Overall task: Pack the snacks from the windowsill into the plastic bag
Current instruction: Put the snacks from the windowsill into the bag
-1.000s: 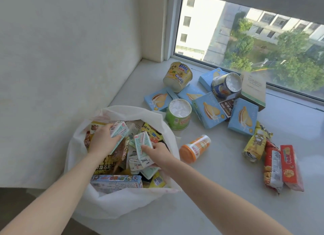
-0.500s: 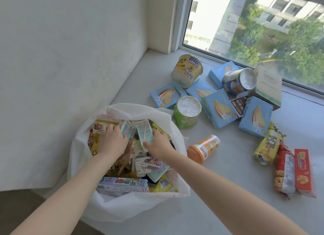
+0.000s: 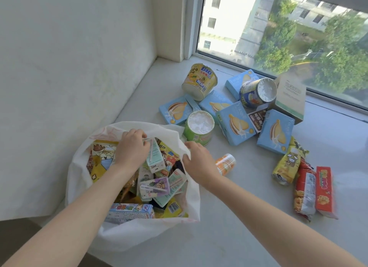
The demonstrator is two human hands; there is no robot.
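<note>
Head view: white windowsill (image 3: 239,223) meets wall (image 3: 69,57) and window (image 3: 288,27).

White wall (image 3: 69,57), window (image 3: 249,23), trees (image 3: 338,63) outside

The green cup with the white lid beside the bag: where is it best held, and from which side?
Probably grip the green cup round its side wall, coming from the near side with the right hand. It stands lid up, so the round wall suits a curled hand. Blue boxes crowd its far and right sides, and the white lid looks thin.
</note>
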